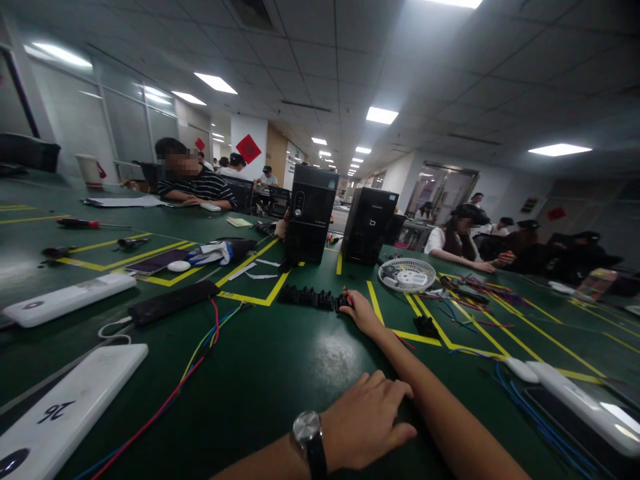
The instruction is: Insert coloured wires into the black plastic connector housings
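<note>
My right hand (363, 313) reaches out to the right end of a row of small black blocks (310, 297) on the green table. Its fingers close on a small black block (343, 301) there, with a bit of red showing at the fingertips. Nearer to me, my left hand (367, 420) hovers or rests above the tabletop, palm down. It holds nothing, and its thumb stands apart from the loosely bent fingers. A watch (309, 430) is on the left wrist. Another black block (425, 326) lies to the right of the row.
Two black computer towers (313, 213) stand beyond the row. A round white basket-like cover (407, 275) and tangled wires (470, 293) lie right. At left are white power banks (75, 413), a black pouch (173, 303) and a screwdriver (87, 224). People sit across the table.
</note>
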The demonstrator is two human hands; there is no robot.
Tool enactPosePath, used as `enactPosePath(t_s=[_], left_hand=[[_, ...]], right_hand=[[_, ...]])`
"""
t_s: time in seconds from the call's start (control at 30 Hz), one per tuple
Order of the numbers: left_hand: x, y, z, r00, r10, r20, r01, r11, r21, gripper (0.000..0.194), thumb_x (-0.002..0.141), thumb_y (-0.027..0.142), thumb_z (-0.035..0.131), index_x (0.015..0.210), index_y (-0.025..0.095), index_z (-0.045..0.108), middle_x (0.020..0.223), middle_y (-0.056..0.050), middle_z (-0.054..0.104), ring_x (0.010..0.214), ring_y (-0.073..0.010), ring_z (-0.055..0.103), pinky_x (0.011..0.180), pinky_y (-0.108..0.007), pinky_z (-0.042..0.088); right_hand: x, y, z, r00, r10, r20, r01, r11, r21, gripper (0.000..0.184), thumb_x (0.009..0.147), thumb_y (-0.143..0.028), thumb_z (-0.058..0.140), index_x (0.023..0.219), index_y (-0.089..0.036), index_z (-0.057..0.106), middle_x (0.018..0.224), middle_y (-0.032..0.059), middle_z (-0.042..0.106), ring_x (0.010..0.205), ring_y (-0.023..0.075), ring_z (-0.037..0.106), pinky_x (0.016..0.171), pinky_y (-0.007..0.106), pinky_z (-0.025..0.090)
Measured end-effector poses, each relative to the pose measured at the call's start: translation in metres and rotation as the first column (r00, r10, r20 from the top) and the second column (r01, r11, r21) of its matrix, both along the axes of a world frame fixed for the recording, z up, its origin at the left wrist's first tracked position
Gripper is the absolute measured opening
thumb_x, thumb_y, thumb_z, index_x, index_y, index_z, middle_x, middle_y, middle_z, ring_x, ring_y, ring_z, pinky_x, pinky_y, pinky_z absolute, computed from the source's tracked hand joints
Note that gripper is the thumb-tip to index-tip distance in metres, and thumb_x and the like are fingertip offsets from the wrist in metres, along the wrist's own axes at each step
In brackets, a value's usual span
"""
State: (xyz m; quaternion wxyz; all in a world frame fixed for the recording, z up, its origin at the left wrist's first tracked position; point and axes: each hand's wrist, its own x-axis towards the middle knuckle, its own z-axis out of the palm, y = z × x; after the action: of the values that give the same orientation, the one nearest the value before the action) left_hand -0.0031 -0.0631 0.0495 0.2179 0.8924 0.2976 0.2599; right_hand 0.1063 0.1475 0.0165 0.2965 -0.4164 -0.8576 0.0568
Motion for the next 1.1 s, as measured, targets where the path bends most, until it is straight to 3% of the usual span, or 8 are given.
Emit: enactPosePath(t_s=[0.37,0.47,0.57,0.67,0.8,0.9,1.03,1.1], left_hand=[[0.0,-0.001,0.0,1.0,-0.005,0.004,0.005,1.0,-0.002,0.052,0.084,0.037,0.054,0.13,0.024,0.035,0.106,-0.006,0.058,0.097,-0.0217,0.049,0.085,-0.033,0.035],[-0.002,-0.001,0.002,1.0,-0.018,0.014,0.018,1.0,-0.026,0.052,0.084,0.037,0.054,0.131,0.024,0.034,0.103,-0.004,0.058,0.095,-0.0207,0.049,0.085,-0.033,0.036],[-0.003,-0.001,0.003,0.997,-0.003,0.072,0.007,0.999,-0.048,0.047,0.085,0.035,0.052,0.129,0.024,0.037,0.1,-0.004,0.058,0.094,-0.0194,0.048,0.086,-0.032,0.036],[-0.005,0.005,0.003,0.97,0.143,0.196,-0.13,0.989,-0.075,0.029,0.088,0.031,0.046,0.115,0.022,0.047,0.097,-0.004,0.055,0.092,-0.0177,0.048,0.089,-0.032,0.035],[-0.012,0.019,0.007,0.823,0.369,0.433,-0.327,0.93,-0.17,0.028,0.088,0.034,0.043,0.111,0.019,0.049,0.106,-0.008,0.052,0.102,-0.0195,0.046,0.092,-0.034,0.035],[-0.015,0.024,0.013,0.704,0.381,0.6,-0.246,0.922,-0.298,0.04,0.088,0.039,0.043,0.123,0.018,0.041,0.114,-0.012,0.052,0.106,-0.0206,0.049,0.092,-0.035,0.038],[-0.019,0.016,0.019,0.659,0.374,0.653,0.072,0.832,-0.55,0.047,0.089,0.052,0.027,0.116,0.016,0.04,0.068,-0.001,0.056,0.058,-0.0163,0.058,0.056,-0.03,0.047],[-0.033,0.009,0.024,0.698,0.37,0.613,0.08,0.81,-0.58,0.048,0.088,0.056,0.028,0.109,0.016,0.043,0.053,0.005,0.046,0.041,-0.0139,0.051,0.044,-0.025,0.041]], right_hand=[[-0.005,0.003,0.0,1.0,0.02,-0.013,-0.02,1.0,0.013,0.023,0.08,-0.028,0.063,0.075,-0.02,0.042,0.096,0.0078,0.058,0.095,0.0206,0.054,0.081,0.033,0.043],[-0.007,-0.002,0.002,1.0,0.006,-0.007,-0.006,0.999,0.046,0.02,0.08,-0.03,0.062,0.079,-0.019,0.045,0.108,0.0121,0.056,0.105,0.0231,0.05,0.087,0.036,0.041],[-0.006,-0.013,0.013,0.994,-0.109,-0.015,0.11,0.98,0.164,0.015,0.086,-0.031,0.052,0.084,-0.017,0.05,0.117,0.016,0.052,0.112,0.0258,0.045,0.095,0.04,0.036],[-0.001,-0.031,0.04,0.976,-0.207,-0.065,0.217,0.951,0.222,0.027,0.092,-0.03,0.034,0.087,-0.015,0.055,0.108,0.0151,0.056,0.106,0.0248,0.048,0.094,0.04,0.035],[0.002,-0.068,0.091,0.959,-0.128,-0.251,0.13,0.992,-0.01,0.042,0.093,-0.035,0.023,0.079,-0.016,0.059,0.085,0.008,0.06,0.085,0.0203,0.054,0.081,0.033,0.041],[-0.008,-0.098,0.114,0.916,-0.038,-0.399,-0.067,0.967,-0.245,0.048,0.091,-0.045,0.025,0.073,-0.016,0.059,0.078,0.0054,0.06,0.077,0.0184,0.055,0.073,0.029,0.042],[-0.032,-0.124,0.105,0.853,0.047,-0.52,-0.266,0.896,-0.356,0.049,0.088,-0.053,0.032,0.075,-0.015,0.061,0.084,0.0057,0.063,0.083,0.0189,0.056,0.078,0.03,0.041],[-0.04,-0.132,0.095,0.846,0.067,-0.529,-0.327,0.849,-0.415,0.053,0.089,-0.056,0.031,0.08,-0.014,0.062,0.091,0.0071,0.064,0.088,0.0196,0.056,0.081,0.031,0.041]])
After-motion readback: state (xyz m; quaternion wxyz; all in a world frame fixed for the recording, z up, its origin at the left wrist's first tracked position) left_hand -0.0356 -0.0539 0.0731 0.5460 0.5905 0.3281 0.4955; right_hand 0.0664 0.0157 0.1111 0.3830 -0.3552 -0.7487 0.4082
